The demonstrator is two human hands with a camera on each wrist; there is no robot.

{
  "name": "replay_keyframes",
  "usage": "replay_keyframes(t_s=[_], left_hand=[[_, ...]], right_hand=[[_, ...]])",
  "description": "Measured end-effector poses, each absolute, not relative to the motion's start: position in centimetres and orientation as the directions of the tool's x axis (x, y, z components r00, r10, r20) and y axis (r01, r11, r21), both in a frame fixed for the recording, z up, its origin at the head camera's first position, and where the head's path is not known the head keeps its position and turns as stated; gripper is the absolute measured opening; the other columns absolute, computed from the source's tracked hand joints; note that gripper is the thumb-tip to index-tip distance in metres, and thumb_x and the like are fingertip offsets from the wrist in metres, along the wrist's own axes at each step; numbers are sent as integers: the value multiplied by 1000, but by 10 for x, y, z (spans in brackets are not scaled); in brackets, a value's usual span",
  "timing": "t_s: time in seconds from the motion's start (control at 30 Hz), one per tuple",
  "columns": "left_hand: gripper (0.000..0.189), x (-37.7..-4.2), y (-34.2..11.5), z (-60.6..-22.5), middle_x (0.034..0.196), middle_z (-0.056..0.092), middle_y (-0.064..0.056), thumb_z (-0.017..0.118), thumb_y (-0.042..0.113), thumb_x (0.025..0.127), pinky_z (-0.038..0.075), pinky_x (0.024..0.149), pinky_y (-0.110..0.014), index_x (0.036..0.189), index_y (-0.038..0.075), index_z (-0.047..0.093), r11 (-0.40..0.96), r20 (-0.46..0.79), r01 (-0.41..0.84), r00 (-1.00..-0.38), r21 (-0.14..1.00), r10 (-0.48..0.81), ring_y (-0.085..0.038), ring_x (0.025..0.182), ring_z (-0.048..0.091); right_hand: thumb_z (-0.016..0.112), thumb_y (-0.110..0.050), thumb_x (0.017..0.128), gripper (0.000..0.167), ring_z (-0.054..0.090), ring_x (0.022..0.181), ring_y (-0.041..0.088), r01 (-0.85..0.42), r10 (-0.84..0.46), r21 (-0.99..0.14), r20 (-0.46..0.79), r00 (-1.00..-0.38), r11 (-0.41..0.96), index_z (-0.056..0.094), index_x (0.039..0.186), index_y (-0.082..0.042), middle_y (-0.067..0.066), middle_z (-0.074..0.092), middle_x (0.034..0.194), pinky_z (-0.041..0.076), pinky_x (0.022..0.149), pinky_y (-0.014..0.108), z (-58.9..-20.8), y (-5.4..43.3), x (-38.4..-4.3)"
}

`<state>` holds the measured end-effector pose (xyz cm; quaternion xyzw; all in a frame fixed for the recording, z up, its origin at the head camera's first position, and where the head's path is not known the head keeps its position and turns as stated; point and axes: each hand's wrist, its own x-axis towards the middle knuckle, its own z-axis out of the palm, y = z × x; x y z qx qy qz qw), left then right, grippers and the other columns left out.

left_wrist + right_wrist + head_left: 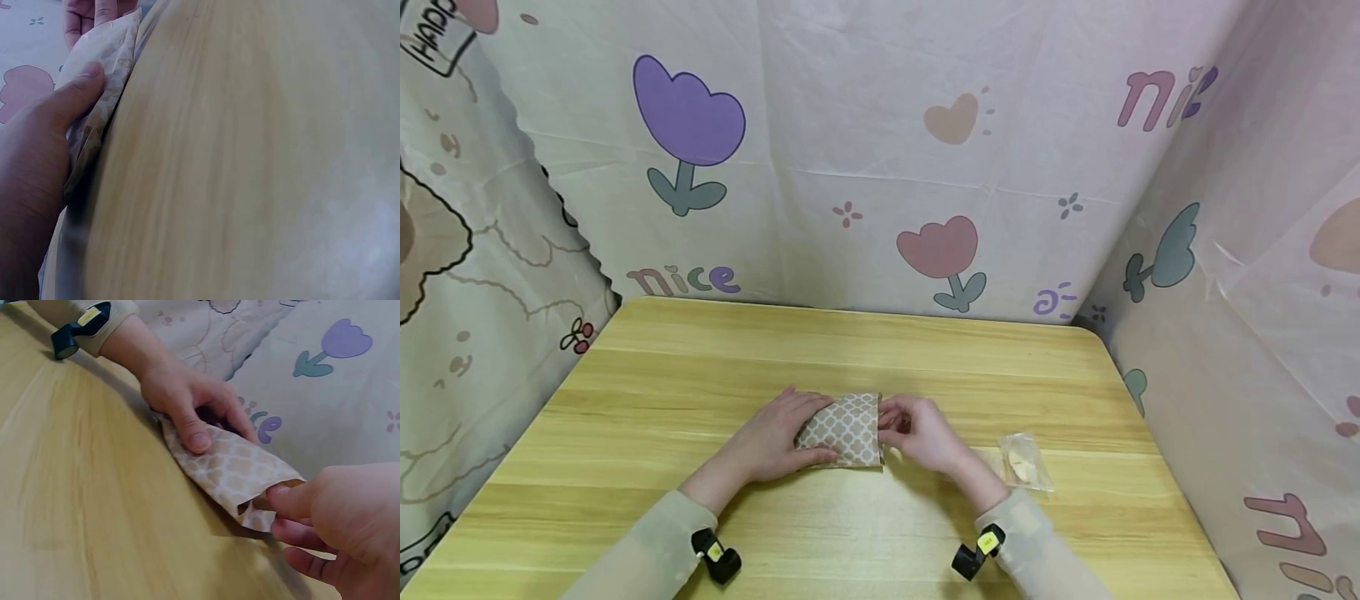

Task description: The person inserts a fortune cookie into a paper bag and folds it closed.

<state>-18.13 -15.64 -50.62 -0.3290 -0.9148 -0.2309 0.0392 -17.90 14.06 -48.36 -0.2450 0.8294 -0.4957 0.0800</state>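
Note:
A small tan paper bag with a white lattice pattern lies on its side at the middle of the table. My left hand holds its left end, thumb on the near side and fingers on the far side. At the bag's right end, the mouth gapes a little. My right hand is at that mouth; in the right wrist view its thumb reaches into the opening while other fingers curl below the rim. The inside of the bag is mostly hidden. The left wrist view shows the left thumb pressing the paper.
To the right of my right forearm lies a small clear plastic packet with pale contents. The wooden table has rounded far corners. Printed cloth hangs behind it and along both sides.

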Motion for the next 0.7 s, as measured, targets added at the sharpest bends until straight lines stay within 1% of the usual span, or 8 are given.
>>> replay_keyframes(t_s=[0.1, 0.2, 0.27, 0.4, 0.5, 0.63, 0.7], left_hand=[[92, -181, -157, -507, 150, 59, -7, 71, 73, 89, 23, 127, -54, 153, 9, 54, 678, 223, 620, -781, 395, 584, -28, 142, 51], [93, -182, -157, -507, 150, 59, -6, 69, 74, 89, 23, 127, -54, 153, 10, 54, 681, 221, 619, -781, 391, 584, -27, 142, 51], [93, -182, -157, -507, 150, 59, -6, 68, 75, 89, 23, 127, -54, 154, 10, 54, 682, 219, 619, -782, 390, 584, -27, 142, 51], [92, -182, -157, -508, 151, 59, -6, 68, 75, 89, 22, 127, -54, 154, 11, 53, 682, 215, 618, -782, 391, 585, -27, 143, 50], [91, -182, -158, -508, 150, 59, -6, 69, 74, 89, 23, 127, -54, 154, 11, 53, 681, 216, 617, -782, 395, 585, -27, 143, 50], [90, -182, -158, -507, 150, 59, -5, 69, 73, 90, 23, 127, -54, 154, 11, 54, 680, 216, 615, -784, 399, 582, -27, 143, 50], [90, -181, -158, -507, 150, 59, -5, 70, 72, 90, 23, 127, -54, 154, 11, 54, 681, 214, 613, -786, 401, 581, -27, 143, 50]], right_hand=[[79, 5, 90, 31, 67, 83, 14, -342, -484, -847, 117, -867, 406, 70, 119, 4, 3, 74, 99, 61, 74, 29, -485, 139, -178], [80, 3, 90, 29, 66, 79, 14, -358, -488, -835, 126, -864, 417, 72, 117, 0, 3, 74, 99, 61, 71, 29, -484, 140, -177], [81, 1, 89, 31, 65, 77, 14, -366, -496, -831, 128, -859, 420, 73, 119, -2, 2, 73, 98, 60, 68, 30, -483, 141, -176], [85, -3, 88, 40, 63, 73, 14, -374, -518, -828, 122, -847, 417, 72, 125, -5, 0, 68, 88, 59, 65, 30, -483, 144, -175], [84, -4, 89, 42, 62, 72, 13, -376, -534, -831, 116, -838, 409, 72, 129, -6, -1, 65, 81, 58, 64, 29, -484, 146, -176], [82, -4, 91, 42, 61, 70, 12, -385, -560, -838, 117, -820, 388, 71, 132, -6, 1, 66, 80, 56, 62, 27, -488, 147, -177], [80, -6, 93, 41, 59, 67, 11, -402, -581, -825, 113, -806, 397, 70, 132, -7, 1, 66, 84, 54, 59, 26, -488, 146, -178]])
